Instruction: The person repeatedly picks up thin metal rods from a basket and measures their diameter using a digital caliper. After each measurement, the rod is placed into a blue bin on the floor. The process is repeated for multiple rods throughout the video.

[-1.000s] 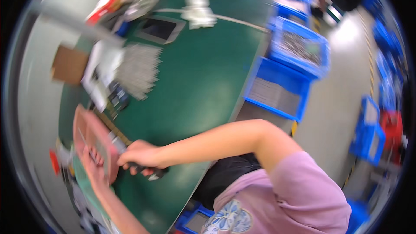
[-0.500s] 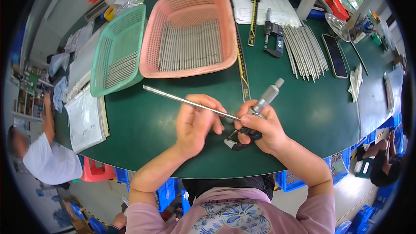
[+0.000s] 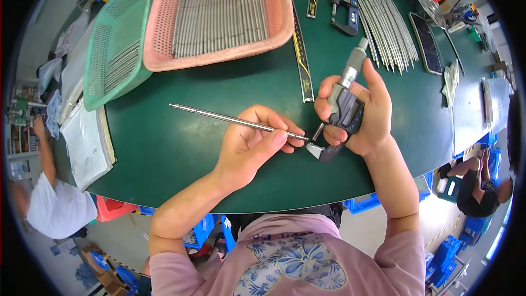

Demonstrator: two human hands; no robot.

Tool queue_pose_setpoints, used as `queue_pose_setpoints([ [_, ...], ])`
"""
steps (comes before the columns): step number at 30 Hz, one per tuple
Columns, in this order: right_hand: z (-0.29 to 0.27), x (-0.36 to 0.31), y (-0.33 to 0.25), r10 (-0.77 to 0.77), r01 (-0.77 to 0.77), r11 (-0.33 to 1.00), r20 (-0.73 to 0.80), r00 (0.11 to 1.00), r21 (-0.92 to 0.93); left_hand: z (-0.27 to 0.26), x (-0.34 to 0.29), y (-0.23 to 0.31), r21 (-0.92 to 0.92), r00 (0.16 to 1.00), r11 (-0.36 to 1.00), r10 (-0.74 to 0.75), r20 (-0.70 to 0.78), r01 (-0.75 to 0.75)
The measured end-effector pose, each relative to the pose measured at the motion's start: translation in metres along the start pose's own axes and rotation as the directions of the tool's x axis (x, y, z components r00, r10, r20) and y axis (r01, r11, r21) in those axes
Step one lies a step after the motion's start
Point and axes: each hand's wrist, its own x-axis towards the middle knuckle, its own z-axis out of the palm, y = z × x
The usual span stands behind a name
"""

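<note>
Metal rod [image 3: 219, 117], slender and shiny, beside a grey-black micrometer [image 3: 345, 111]
Left hand [image 3: 241, 145] pinches the rod; right hand's [image 3: 377, 120] fingers wrap the micrometer, its markings illegible.

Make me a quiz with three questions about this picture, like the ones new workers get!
1. What is the right hand holding? A, a phone; B, a micrometer; C, a spoon.
2. True or false: metal rods lie in both the pink basket and the green basket.
3. Fill in the blank: the left hand holds one thin, shiny ____.

Key: 1, B; 2, true; 3, rod.
</note>
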Motion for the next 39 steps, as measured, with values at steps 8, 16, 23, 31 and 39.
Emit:
queue_pose_setpoints([
  [8,-0.0017,0.0,0.0034,0.043,-0.044,0.997,0.024,0.999,0.057,0.0022,-0.0013,-0.0047,-0.014,0.998,0.998,-0.065,0.024,0.065],
  [16,0.0,-0.0005,0.0038,0.038,-0.038,0.999,0.004,0.999,0.017,0.004,-0.0005,-0.0052,0.0,0.997,0.997,-0.079,0.023,0.079],
  [23,-0.0001,0.0002,0.0054,0.042,-0.042,0.999,0.019,0.999,0.005,0.0032,-0.0016,-0.0071,0.006,0.997,0.997,-0.078,0.022,0.077],
  [31,-0.0024,-0.0009,0.0063,0.003,0.001,0.997,0.045,0.999,-0.083,0.0048,-0.001,-0.0073,0.003,0.997,0.997,-0.073,0.024,0.073],
  [39,0.0007,-0.0019,0.0061,0.014,-0.011,0.994,0.023,1.0,-0.108,0.0081,-0.0008,-0.0057,0.047,0.991,0.99,-0.13,-0.041,0.132],
])
